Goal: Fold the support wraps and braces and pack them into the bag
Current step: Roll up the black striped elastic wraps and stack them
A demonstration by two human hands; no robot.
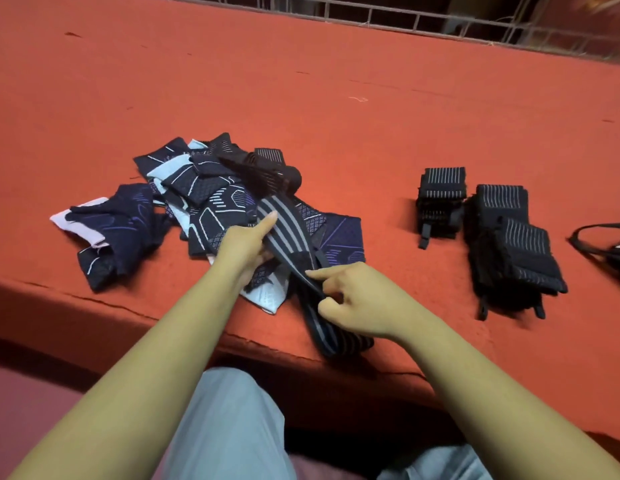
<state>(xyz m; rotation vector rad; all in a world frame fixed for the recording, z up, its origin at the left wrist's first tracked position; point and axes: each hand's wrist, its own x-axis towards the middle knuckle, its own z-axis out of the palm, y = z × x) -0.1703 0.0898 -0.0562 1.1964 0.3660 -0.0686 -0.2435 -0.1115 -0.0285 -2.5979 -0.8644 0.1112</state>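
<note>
- Pinching the ribbed, grey-striped elastic wrap (291, 223) in the right hand (353, 299), fingers curled against its edge, and draping its limp tail over the ledge lip at 6 o'clock.
- Pressing the straight thumb of the left hand (244, 245) onto the stripes, with the other fingers tucked out of sight beneath the band.
- Facing, at 11 o'clock of the hands, a jumbled pile of knit braces (204, 199) in navy and pale blue.
- Flanking, at 2 o'clock on the rough red ledge (336, 98), blocky folded wraps (509, 237).
- Glimpsing only a cut-off bag strap (599, 237) at the frame edge.
</note>
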